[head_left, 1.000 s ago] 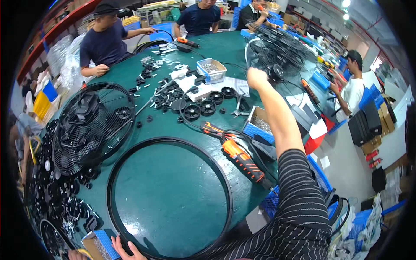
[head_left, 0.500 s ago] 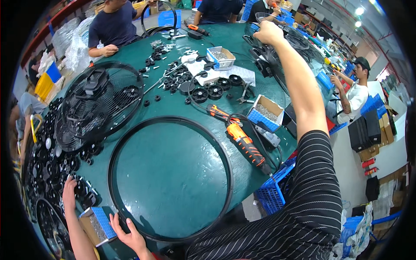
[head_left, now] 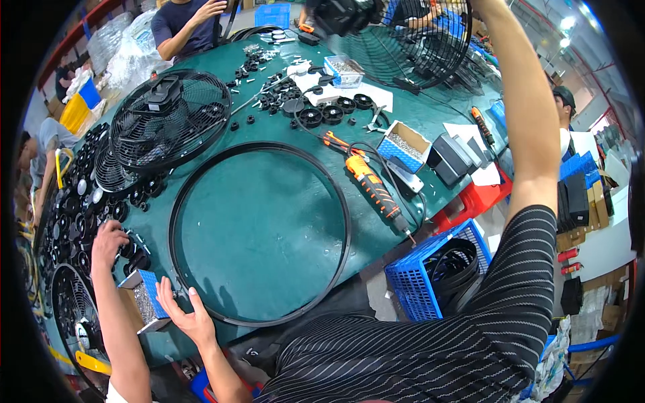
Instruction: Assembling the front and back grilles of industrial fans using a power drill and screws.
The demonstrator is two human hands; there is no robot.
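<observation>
At the top right, my right hand (head_left: 485,5), mostly cut off by the upper edge, grips the rim of a black wire fan guard (head_left: 411,62). The guard stands tilted above the far side of the table, blurred, with a black motor housing (head_left: 344,15) on it. My left hand (head_left: 187,317) is open, fingers stretched out, between a black ring (head_left: 349,232) and a blue-and-white box of screws (head_left: 160,295). Whether it touches the ring I cannot tell. The ring lies flat on the green table (head_left: 265,228) in front of me.
Beside the box, a co-worker's hand (head_left: 109,245) reaches among black parts. A fan assembly (head_left: 168,121) lies at left. Right of the ring are an orange electric screwdriver (head_left: 377,191), pliers (head_left: 379,119) and a screw box (head_left: 405,144). A blue basket (head_left: 413,289) stands by the table edge.
My right hand has lifted the fan guard and moved it up, tilting it over the far table. The view has shifted, so the table things sit higher. My left hand stays by the ring.
</observation>
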